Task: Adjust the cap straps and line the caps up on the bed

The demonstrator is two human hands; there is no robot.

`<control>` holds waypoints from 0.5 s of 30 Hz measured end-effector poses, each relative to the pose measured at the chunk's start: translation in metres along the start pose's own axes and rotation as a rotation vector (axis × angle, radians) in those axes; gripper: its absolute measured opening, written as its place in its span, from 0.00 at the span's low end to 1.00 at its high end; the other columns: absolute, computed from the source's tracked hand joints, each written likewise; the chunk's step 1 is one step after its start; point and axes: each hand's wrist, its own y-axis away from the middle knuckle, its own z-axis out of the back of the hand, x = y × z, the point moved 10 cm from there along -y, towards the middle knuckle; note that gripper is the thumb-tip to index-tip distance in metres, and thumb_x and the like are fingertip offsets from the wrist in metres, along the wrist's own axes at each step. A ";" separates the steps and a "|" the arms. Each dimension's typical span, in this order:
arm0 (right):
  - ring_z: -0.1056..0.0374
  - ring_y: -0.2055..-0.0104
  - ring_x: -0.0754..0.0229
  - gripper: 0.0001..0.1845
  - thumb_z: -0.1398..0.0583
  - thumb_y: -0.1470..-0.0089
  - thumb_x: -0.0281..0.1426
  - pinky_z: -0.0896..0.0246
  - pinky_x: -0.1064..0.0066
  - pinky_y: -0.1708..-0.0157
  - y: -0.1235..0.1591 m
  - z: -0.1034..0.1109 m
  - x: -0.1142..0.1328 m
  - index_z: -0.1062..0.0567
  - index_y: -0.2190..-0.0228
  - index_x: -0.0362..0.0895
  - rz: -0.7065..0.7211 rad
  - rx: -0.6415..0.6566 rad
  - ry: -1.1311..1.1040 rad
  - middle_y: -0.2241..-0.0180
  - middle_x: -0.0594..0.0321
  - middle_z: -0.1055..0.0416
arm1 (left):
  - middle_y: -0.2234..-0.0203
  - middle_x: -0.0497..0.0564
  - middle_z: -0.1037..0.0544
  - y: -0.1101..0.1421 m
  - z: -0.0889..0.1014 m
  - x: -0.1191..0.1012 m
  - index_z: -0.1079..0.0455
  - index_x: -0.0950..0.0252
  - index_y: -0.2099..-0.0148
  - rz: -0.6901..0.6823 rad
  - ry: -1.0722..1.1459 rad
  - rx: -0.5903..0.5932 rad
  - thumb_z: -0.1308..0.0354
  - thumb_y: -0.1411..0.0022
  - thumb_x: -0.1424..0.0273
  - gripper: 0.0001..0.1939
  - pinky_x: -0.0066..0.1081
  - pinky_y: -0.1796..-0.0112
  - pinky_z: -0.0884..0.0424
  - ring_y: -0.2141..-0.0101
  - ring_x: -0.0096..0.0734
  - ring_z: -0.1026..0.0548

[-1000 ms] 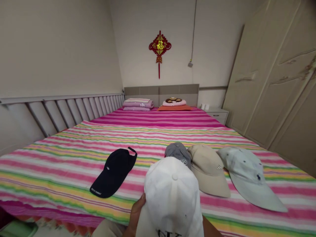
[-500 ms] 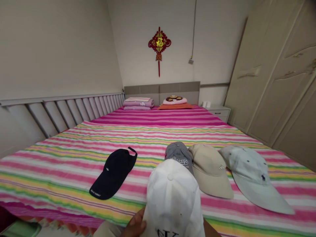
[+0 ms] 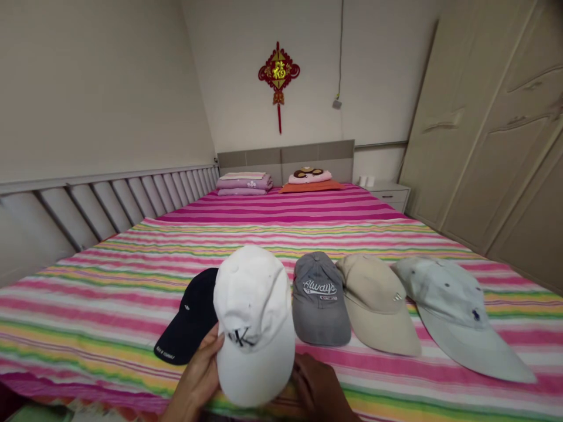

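A white cap [image 3: 254, 319] with a black logo rests over the near edge of the striped bed [image 3: 132, 275], held at its brim by both hands. My left hand [image 3: 199, 375] grips the brim's left side. My right hand [image 3: 320, 389] curls at the brim's right underside. The white cap partly covers a navy cap [image 3: 189, 322] on its left. To its right lie a grey cap [image 3: 320, 299], a beige cap [image 3: 378, 305] and a pale blue cap [image 3: 455, 310] in a row.
Folded bedding [image 3: 244, 183] and a pillow with a plush toy [image 3: 310, 179] lie at the headboard. A wardrobe [image 3: 492, 129] fills the right wall, and a small nightstand [image 3: 387, 192] stands beside it. A padded rail [image 3: 109, 202] runs along the left.
The white cap moved from close under the camera forward and left onto the bed, beside the grey cap and over the navy one. My right hand came into view.
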 end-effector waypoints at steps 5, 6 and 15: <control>0.30 0.74 0.61 0.12 0.55 0.43 0.28 0.40 0.74 0.75 0.026 0.012 -0.013 0.36 0.61 0.44 0.067 -0.053 0.168 0.71 0.61 0.26 | 0.69 0.55 0.21 -0.058 -0.002 -0.006 0.31 0.67 0.55 -0.022 -0.070 0.014 0.39 0.54 0.81 0.21 0.36 0.59 0.30 0.65 0.39 0.24; 0.30 0.74 0.62 0.12 0.56 0.43 0.27 0.40 0.74 0.76 0.028 0.012 -0.014 0.36 0.61 0.44 0.079 -0.056 0.185 0.72 0.61 0.26 | 0.69 0.55 0.21 -0.067 -0.002 -0.003 0.32 0.67 0.55 -0.013 -0.077 0.016 0.39 0.54 0.81 0.21 0.35 0.60 0.30 0.66 0.38 0.24; 0.32 0.76 0.63 0.09 0.55 0.44 0.27 0.43 0.75 0.76 0.032 0.003 -0.015 0.36 0.64 0.46 0.082 -0.004 0.224 0.75 0.65 0.28 | 0.74 0.54 0.21 -0.111 0.016 0.007 0.31 0.70 0.62 0.042 -0.230 -0.113 0.39 0.57 0.80 0.16 0.33 0.69 0.29 0.74 0.34 0.24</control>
